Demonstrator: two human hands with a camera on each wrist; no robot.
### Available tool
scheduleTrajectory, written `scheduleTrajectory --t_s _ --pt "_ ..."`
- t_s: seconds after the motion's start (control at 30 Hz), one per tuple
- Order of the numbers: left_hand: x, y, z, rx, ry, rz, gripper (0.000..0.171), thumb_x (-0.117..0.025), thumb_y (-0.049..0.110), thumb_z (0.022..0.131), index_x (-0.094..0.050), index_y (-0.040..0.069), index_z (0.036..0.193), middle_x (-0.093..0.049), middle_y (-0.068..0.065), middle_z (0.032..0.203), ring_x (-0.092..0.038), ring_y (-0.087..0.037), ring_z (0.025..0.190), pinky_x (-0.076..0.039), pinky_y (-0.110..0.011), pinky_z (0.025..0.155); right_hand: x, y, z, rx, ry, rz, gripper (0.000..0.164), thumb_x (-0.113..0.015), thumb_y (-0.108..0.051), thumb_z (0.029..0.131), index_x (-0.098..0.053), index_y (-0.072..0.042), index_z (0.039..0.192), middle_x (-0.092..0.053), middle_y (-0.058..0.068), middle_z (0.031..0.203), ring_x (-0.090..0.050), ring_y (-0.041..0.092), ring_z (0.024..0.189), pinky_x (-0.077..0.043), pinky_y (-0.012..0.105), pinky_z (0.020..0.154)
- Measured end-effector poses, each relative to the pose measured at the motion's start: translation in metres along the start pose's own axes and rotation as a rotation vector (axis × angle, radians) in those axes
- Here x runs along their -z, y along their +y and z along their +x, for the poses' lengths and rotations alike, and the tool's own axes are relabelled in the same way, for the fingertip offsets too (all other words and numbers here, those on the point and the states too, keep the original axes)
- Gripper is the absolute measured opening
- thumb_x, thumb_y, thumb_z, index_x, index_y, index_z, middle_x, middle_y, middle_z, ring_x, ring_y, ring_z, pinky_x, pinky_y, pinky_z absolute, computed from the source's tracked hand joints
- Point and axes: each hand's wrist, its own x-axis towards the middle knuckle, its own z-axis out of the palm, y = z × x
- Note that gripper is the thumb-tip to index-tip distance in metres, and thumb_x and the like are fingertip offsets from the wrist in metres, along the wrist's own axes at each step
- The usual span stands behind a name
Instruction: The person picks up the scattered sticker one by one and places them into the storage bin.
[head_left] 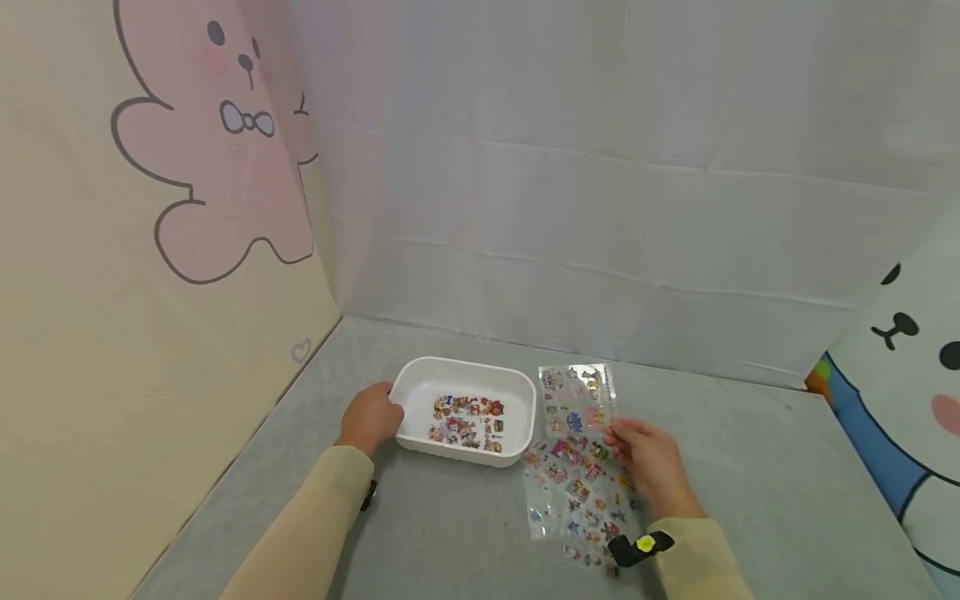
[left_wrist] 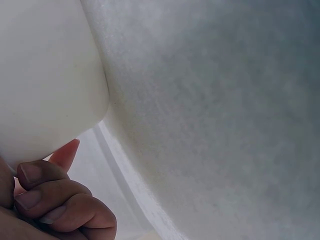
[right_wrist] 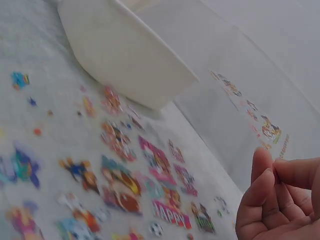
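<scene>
Stickers [head_left: 456,431] lie in white tray [head_left: 414,410] — left hand [head_left: 371,417] grips its end.

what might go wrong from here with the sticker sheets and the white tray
The right hand pinches the clear sticker sheet near one corner, so it could bend or slip free.

The loose sticker sheets on the table overlap and lie close to the right wrist, so a sweep of that arm might shift them.

The left hand grips one end of the white tray; a tug there could slide the stickers inside.
</scene>
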Motion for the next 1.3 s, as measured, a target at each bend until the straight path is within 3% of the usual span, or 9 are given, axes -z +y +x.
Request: scheduleTrajectory --t_s 0.3,0.73,0.97,1.13,1.3 --pt "-0.003 -0.004 0.004 0.007 -0.007 -0.014 0.049 -0.054 0.009 0.093 -0.058 -0.004 0.140 -0.065 -0.023 0.131 -0.063 -0.038 0.113 -0.048 -0.058 0.097 -0.040 0.003 -0.013 0.023 -0.050 0.065 0.021 -0.057 -0.002 0.104 -0.059 0.013 0.119 -0.073 0.002 0.085 -0.070 0.010 0.077 -0.056 0.022 0.069" --pt "0.000 -0.003 0.004 -0.002 -0.016 -0.016 0.049 -0.054 0.009 0.093 -0.058 -0.005 0.140 -0.065 -0.023 0.132 -0.063 -0.038 0.114 -0.048 -0.058 0.098 -0.095 -0.003 -0.026 0.021 -0.041 -0.015 0.020 -0.064 -0.004 0.100 -0.065 0.010 0.114 -0.073 0.009 0.089 -0.070 0.015 0.075 -0.058 0.029 0.069" --pt "0.002 -0.003 0.005 -0.010 -0.013 -0.010 0.049 -0.053 0.009 0.093 -0.059 -0.005 0.139 -0.066 -0.023 0.130 -0.063 -0.038 0.112 -0.048 -0.057 0.097 -0.121 -0.016 -0.033 0.054 -0.032 -0.112 0.018 -0.066 -0.009 0.101 -0.069 0.005 0.112 -0.074 0.012 0.097 -0.072 0.016 0.078 -0.058 0.028 0.069" --pt "0.002 -0.002 0.004 -0.012 -0.025 -0.014 0.049 -0.053 0.009 0.092 -0.059 -0.005 0.139 -0.066 -0.023 0.129 -0.063 -0.037 0.110 -0.048 -0.057 0.096 -0.135 -0.024 -0.036 0.090 -0.031 -0.205 0.015 -0.066 -0.007 0.100 -0.072 0.005 0.107 -0.075 0.012 0.092 -0.072 0.015 0.073 -0.057 0.025 0.065" --pt "0.002 -0.001 0.003 -0.015 -0.022 -0.008 0.049 -0.054 0.008 0.091 -0.060 -0.005 0.138 -0.066 -0.024 0.129 -0.063 -0.037 0.111 -0.048 -0.057 0.097 -0.144 -0.027 -0.040 0.148 -0.055 -0.294 0.014 -0.066 -0.007 0.098 -0.073 0.005 0.103 -0.075 0.014 0.088 -0.073 0.018 0.072 -0.060 0.034 0.070"
